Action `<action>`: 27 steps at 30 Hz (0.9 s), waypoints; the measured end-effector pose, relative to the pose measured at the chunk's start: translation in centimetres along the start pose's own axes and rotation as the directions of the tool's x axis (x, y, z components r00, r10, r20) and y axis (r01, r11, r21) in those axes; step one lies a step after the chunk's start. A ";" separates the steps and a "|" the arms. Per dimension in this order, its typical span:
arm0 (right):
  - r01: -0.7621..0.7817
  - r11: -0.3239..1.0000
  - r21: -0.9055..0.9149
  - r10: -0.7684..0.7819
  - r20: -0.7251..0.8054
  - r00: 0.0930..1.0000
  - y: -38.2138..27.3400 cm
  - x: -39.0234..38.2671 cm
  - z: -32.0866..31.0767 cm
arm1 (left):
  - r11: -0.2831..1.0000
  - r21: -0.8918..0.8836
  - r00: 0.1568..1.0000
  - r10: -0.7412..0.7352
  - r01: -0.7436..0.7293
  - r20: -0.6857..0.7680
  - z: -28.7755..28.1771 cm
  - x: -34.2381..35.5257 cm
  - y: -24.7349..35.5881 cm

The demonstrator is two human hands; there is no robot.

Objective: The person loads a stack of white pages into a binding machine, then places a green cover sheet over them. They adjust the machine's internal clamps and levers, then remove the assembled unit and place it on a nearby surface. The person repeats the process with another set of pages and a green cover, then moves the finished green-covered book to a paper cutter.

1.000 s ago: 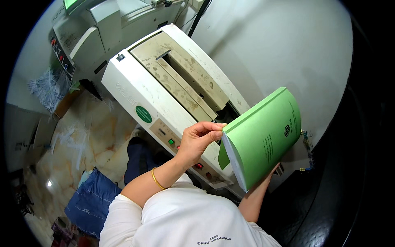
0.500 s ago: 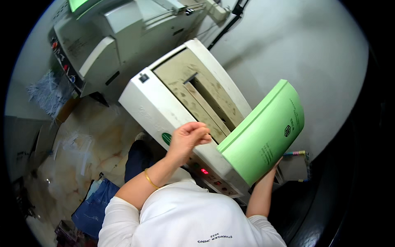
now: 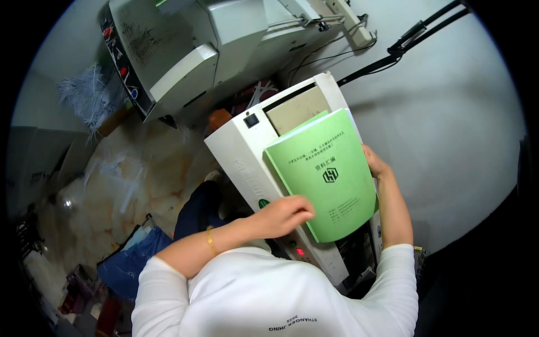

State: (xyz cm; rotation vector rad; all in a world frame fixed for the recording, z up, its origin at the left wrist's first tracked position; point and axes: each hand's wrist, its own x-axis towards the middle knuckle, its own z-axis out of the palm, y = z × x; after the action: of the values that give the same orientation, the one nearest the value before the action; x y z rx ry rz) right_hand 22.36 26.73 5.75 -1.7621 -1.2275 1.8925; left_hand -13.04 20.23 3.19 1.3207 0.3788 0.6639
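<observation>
At the frame's centre a green booklet [image 3: 323, 180] lies flat atop a white machine [image 3: 241, 160]. The left hand [image 3: 283, 216] grips its lower left edge; the right hand [image 3: 375, 164] clasps its right edge. A larger grey machine [image 3: 185, 50] sits upper left.

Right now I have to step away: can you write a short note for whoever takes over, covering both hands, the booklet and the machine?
Left hand: gripping the lower left edge of the green booklet.
Right hand: holding the booklet's right edge.
Booklet: lies flat, cover up, on top of the white machine, over its slot.
Done: booklet brought onto the machine.
Left: I cannot tell whether it sits squarely; both hands are on it, not yet let go.
</observation>
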 end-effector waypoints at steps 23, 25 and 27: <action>-0.343 0.766 -0.543 -0.496 -0.840 0.221 5.3 0.5 21.2 | 0.261 0.906 0.895 0.391 -0.332 0.215 -5.2 12.3 -5.7; -0.389 0.760 -0.521 -0.485 -0.853 0.195 5.0 1.1 21.5 | 0.257 0.918 0.911 0.363 -0.300 0.196 -5.8 12.5 -5.3; -0.330 0.807 -0.490 -0.471 -0.871 0.141 3.7 2.5 22.3 | 0.261 0.928 0.926 0.336 -0.266 0.171 -6.1 12.7 -5.2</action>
State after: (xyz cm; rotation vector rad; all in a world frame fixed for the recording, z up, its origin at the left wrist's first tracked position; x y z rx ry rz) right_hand 2.60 17.67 -0.92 -2.4048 -1.2001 -0.2316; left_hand -5.93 32.43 -1.78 2.6065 0.6211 0.8394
